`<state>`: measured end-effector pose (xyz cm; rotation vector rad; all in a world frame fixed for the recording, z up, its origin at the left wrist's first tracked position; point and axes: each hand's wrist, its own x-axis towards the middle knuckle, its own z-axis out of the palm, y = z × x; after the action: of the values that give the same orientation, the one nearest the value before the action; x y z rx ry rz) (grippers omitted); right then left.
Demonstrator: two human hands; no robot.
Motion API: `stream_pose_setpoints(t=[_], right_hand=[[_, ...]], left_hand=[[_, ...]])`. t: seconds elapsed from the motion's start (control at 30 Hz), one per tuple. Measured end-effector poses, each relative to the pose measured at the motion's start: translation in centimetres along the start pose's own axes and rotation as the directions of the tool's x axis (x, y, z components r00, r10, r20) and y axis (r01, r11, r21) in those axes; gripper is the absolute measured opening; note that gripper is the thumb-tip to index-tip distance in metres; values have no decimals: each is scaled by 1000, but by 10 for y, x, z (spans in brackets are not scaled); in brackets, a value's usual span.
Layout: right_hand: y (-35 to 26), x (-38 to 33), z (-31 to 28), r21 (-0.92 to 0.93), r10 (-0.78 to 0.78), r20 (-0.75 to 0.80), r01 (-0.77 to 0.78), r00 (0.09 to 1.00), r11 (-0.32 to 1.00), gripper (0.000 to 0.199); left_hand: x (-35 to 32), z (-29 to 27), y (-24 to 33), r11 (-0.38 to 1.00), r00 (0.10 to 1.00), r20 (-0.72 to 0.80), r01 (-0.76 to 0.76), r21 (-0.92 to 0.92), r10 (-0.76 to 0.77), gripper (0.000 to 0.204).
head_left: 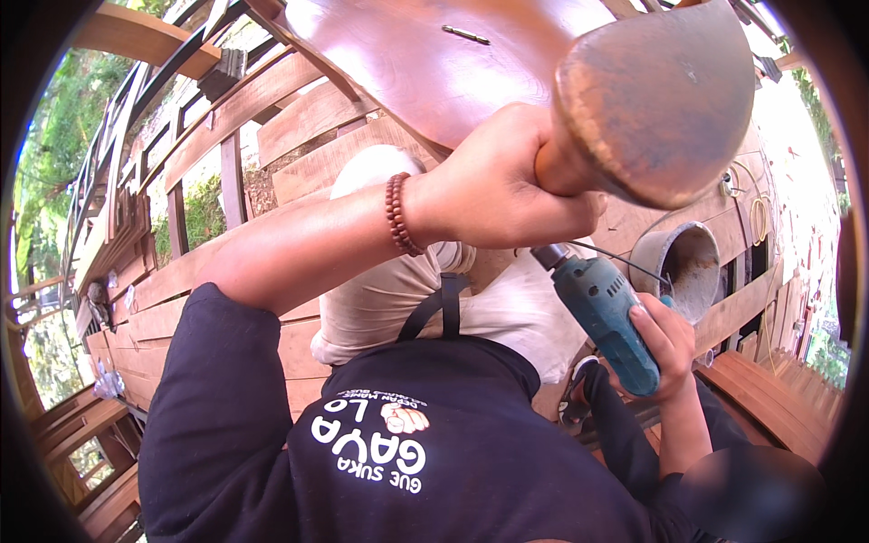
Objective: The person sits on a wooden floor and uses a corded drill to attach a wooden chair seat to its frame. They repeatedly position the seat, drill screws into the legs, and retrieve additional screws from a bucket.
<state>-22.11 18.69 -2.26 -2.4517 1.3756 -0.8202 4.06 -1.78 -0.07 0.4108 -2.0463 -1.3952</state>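
Observation:
My left hand (507,185) is closed around the narrow neck of a brown wooden piece (656,100), whose broad, rounded end flares out toward the upper right. This piece is held up over the edge of a glossy reddish-brown wooden tabletop (389,45). Lower down at the right, my right hand (665,348) grips a teal power drill (602,312). The drill's dark chuck points up and left, just beneath my left hand; whether it holds a bit is hidden. A small slim metal piece, like a drill bit (466,35), lies on the tabletop.
A worn grey bucket (692,249) stands right of the drill, with a dark cable passing before it. Yellowish cord (760,217) lies beyond. Wooden planks (312,122) with gaps surround me. Another person's dark-trousered leg (615,421) is close at lower right, beside reddish boards (769,407).

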Motion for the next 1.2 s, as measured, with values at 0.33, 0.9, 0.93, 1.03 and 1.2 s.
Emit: stream_pose_setpoints(t=[0.33, 0.9, 0.93, 1.03, 1.2], right_hand=[[11, -6, 6, 9, -38, -15, 38, 999, 999, 60], [-4, 2, 14, 6, 11, -83, -11, 996, 1000, 63], [-8, 7, 14, 14, 12, -90, -11, 996, 1000, 63], [-14, 2, 16, 45, 63, -128, -58, 990, 997, 63], [-18, -8, 20, 95, 146, -134, -134, 980, 986, 64]], left_hand=[[1, 3, 1, 992, 997, -2, -75, 104, 75, 14], [2, -10, 5, 957, 993, 42, 116, -267, -109, 11], [2, -11, 4, 952, 992, 48, 127, -277, -118, 11], [4, -14, 6, 944, 988, 76, 152, -294, -135, 12], [2, -19, 4, 946, 984, 103, 166, -279, -142, 11]])
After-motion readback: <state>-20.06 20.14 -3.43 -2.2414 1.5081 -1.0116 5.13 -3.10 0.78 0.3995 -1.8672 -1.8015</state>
